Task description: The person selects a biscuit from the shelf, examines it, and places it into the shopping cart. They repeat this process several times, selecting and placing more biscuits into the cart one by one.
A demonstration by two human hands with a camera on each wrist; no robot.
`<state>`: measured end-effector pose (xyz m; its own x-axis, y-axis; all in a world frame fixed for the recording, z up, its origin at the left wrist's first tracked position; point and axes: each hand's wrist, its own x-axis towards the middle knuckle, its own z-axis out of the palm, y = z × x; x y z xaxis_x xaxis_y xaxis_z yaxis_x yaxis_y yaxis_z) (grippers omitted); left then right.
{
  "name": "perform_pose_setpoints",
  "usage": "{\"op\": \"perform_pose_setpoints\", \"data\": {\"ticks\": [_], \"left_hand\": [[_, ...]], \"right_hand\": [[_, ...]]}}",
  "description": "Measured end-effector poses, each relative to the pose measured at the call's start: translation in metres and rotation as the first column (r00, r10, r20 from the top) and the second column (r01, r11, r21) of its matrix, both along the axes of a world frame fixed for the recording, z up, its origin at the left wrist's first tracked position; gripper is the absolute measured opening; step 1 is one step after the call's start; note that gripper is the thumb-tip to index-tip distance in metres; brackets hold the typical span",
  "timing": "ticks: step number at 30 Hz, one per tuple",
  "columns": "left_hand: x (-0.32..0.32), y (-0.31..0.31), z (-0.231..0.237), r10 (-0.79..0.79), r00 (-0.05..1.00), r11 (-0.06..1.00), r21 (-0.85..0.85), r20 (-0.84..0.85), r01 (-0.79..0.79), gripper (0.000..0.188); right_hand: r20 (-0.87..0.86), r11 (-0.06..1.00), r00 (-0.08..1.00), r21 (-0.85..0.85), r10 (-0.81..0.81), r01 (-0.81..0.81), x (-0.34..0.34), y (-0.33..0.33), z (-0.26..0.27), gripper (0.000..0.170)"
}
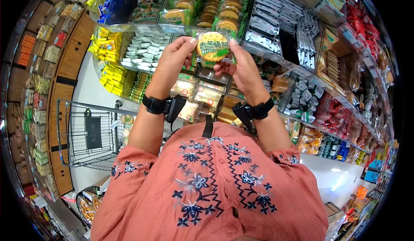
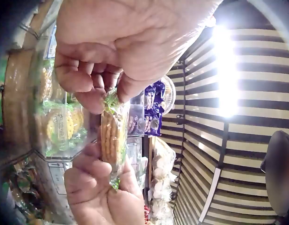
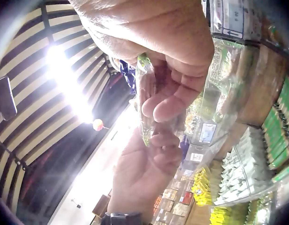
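Observation:
A clear and green packet of round biscuits (image 1: 212,47) is held up in front of the shelves, its printed face toward the head camera. My left hand (image 1: 176,57) pinches its left end between thumb and curled fingers; my right hand (image 1: 245,68) pinches the right end. Seen edge-on in the left wrist view, the packet (image 2: 113,136) shows a stack of several biscuits, with the left hand (image 2: 121,47) above and the right hand (image 2: 104,192) below. In the right wrist view, the right hand (image 3: 158,42) partly covers the packet (image 3: 146,96).
Bins of similar biscuits (image 1: 227,12), white packets (image 1: 148,47) and yellow packets (image 1: 112,79) surround the hands. A wire shopping cart (image 1: 92,133) stands at the left. More stocked shelves (image 1: 43,68) line the far left, and red packets (image 1: 332,111) fill a bin at the right.

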<state>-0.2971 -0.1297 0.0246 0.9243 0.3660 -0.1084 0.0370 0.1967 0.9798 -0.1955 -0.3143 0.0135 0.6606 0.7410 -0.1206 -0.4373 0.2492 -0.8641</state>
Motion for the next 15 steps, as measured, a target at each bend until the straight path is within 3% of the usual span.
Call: {"op": "perform_pose_setpoints", "data": {"ticks": [8, 15], "left_hand": [[-0.0047, 0.0036, -0.0025, 0.002, 1.0, 1.0, -0.025, 0.006, -0.002, 0.022], [-0.0087, 0.0064, -0.0097, 0.07, 0.997, 0.997, -0.038, 0.018, -0.069, 0.021]], "right_hand": [[0.038, 0.998, 0.999, -0.063, 0.011, -0.009, 0.0022, -0.001, 0.001, 0.043], [0.077, 1.0, 0.997, -0.014, -0.012, 0.013, 0.0053, 0.0004, -0.0035, 0.032]]}}
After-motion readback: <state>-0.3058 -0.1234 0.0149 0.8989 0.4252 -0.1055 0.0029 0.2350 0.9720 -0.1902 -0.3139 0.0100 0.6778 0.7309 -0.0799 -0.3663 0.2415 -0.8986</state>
